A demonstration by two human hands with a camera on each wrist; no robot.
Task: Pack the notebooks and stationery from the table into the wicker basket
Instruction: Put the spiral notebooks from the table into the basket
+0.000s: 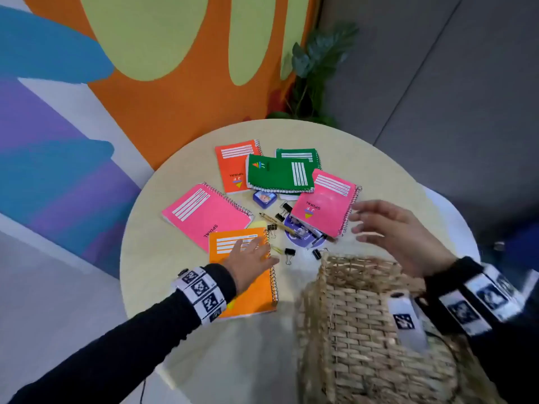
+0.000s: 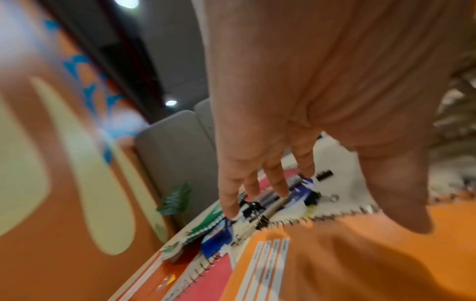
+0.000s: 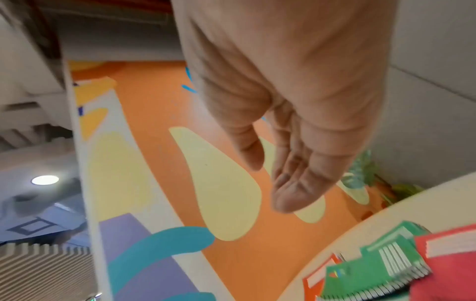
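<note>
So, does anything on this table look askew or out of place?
Yes: the pink notebook nearest the right hand sits tilted, propped on a round purple container and pens instead of lying flat. The other notebooks overlap loosely.

The round table [image 1: 180, 275] has a smooth, matt, pale cream top that looks like laminate, and the wicker basket [image 1: 358, 325] at its near right edge is of rough, woven, straw-coloured fibre. The notebooks, among them the orange notebook [image 1: 248, 298] near the left edge and the green notebook [image 1: 277, 173] toward the far edge, have card covers with a slight sheen and black wire spiral bindings. The binder clips [image 1: 289, 252] beside them are of black metal with thin wire handles, and both sleeves [image 1: 116, 345] are of matt black cloth.
</note>
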